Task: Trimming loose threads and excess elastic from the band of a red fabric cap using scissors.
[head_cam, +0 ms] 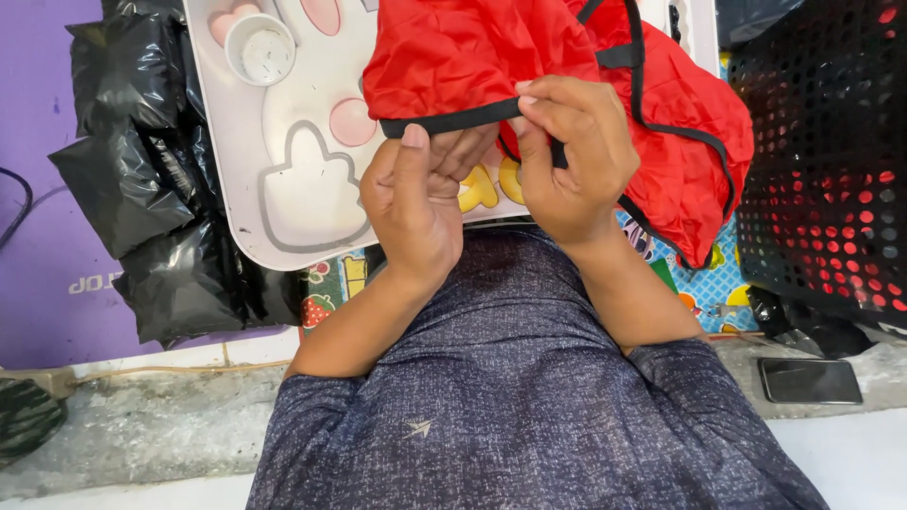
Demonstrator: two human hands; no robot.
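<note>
Nearest the lens sat the person's own chest in a dark blue-grey flecked shirt [529, 406], both forearms rising from it toward the work.

Left hand [416, 203]: fingers curled in, thumb pressed up against the black-bound edge [453, 120] of a red fabric piece [472, 52]. Pinched grip on the trim, not a full fist.

Right hand [572, 161]: fingertips bent down over the same black edge just beside the left thumb, clenched on the trim and a fold of red cloth. The two hands were close together, nearly touching.

Red fabric lay bunched and crumpled, draped over the far part of a white tray [283, 227] and spilling to the right toward a black perforated crate [831, 161]. Black binding ran along several of its edges; one strip [619, 57] crossed the upper fold.

Progress, as judged: only a short stretch of edge was stretched between the hands; the bulk of the cloth was unsorted and unfolded. Work looked early or mid-way, with most of the piece yet to be handled.

Around: small white cup [260, 47] on the tray, pink pads [352, 123] moulded beside it; black plastic bags [142, 189] heaped left on a purple mat [42, 283]; a colourful patterned mat [704, 283] under the tray; dark phone [810, 381] lying flat, lower right, well apart from the hands.
</note>
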